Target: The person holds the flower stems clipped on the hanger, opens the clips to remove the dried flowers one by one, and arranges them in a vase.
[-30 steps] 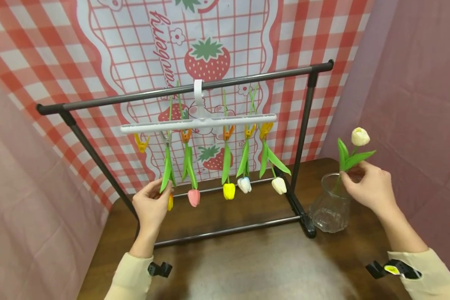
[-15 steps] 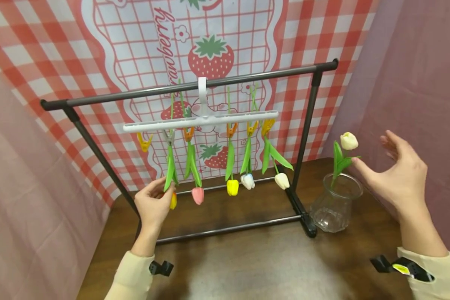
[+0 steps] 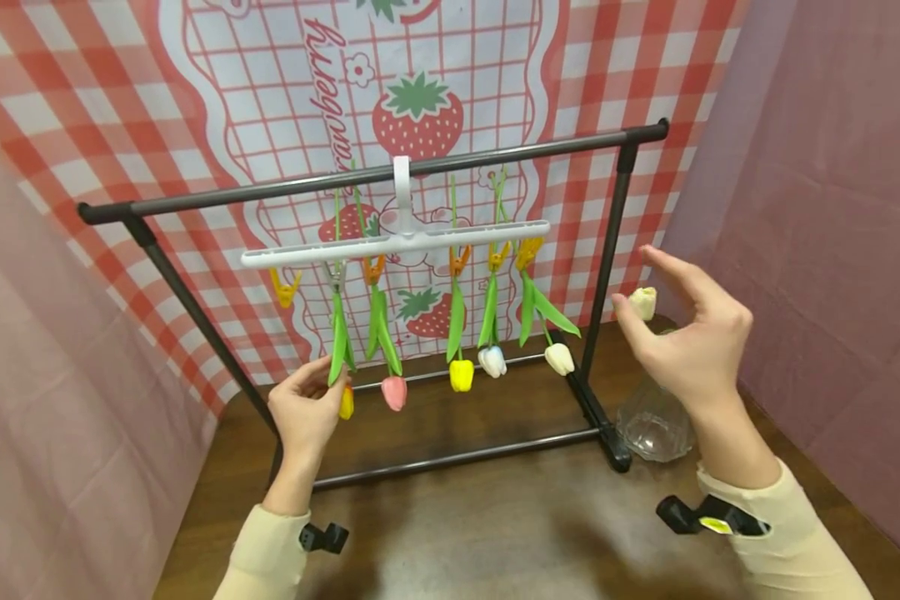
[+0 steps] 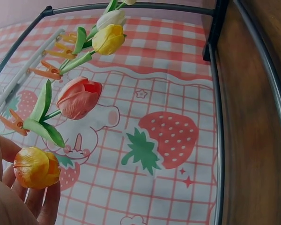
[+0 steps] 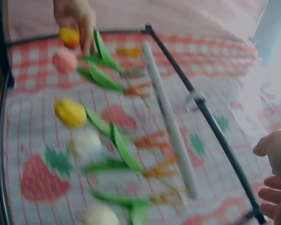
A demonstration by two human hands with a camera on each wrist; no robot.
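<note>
In the head view, my left hand (image 3: 300,410) pinches an orange-yellow tulip (image 3: 347,402) near its bloom. That tulip hangs head down from a grey clip (image 3: 335,275) on the white hanger (image 3: 435,242). To its right a pink tulip (image 3: 394,393), a yellow tulip (image 3: 461,376), a bluish-white tulip (image 3: 492,361) and a cream tulip (image 3: 559,359) hang from orange and yellow clips. My right hand (image 3: 693,333) is in the air with its thumb and fingers spread, holding nothing. Behind it, a cream tulip (image 3: 642,303) stands in the glass vase (image 3: 654,429), mostly hidden.
The hanger hooks over the top bar (image 3: 270,191) of a dark metal rack on the brown table (image 3: 480,533). An unused yellow clip (image 3: 285,288) hangs at the hanger's left end. A strawberry-print checked cloth (image 3: 420,117) covers the back, with pink cloth at both sides.
My right hand has let go of the cream tulip, which is left standing in the vase, and has moved away leftward with fingers spread. My left hand stays on the orange-yellow tulip.
</note>
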